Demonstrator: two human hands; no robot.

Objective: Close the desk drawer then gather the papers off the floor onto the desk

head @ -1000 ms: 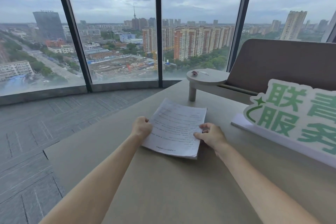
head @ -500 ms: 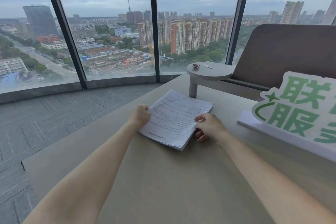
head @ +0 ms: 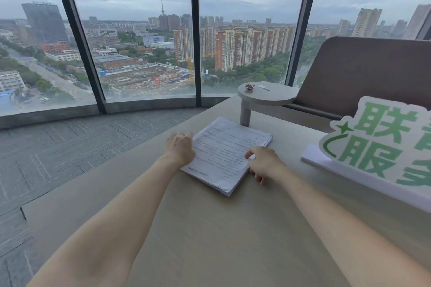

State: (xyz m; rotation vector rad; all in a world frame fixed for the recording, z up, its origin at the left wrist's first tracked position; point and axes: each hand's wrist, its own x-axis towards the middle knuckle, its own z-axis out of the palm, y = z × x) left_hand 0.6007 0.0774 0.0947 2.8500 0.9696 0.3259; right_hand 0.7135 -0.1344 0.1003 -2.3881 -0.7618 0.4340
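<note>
paper stack (head: 224, 156) lies flat on the tabletop (head: 210, 228) btwn both hands, long axis running away to the right. left hand (head: 179, 149) curled loose at its left edge, right hand (head: 264, 163) fingers resting on the right edge, neither gripping afaict.

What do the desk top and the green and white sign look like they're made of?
Desk top: likely matte laminate or coated board, judging by its even beige, glare-free surface. Sign: probably printed foam board; its cut edge is thick and white, with flat green lettering.
</note>
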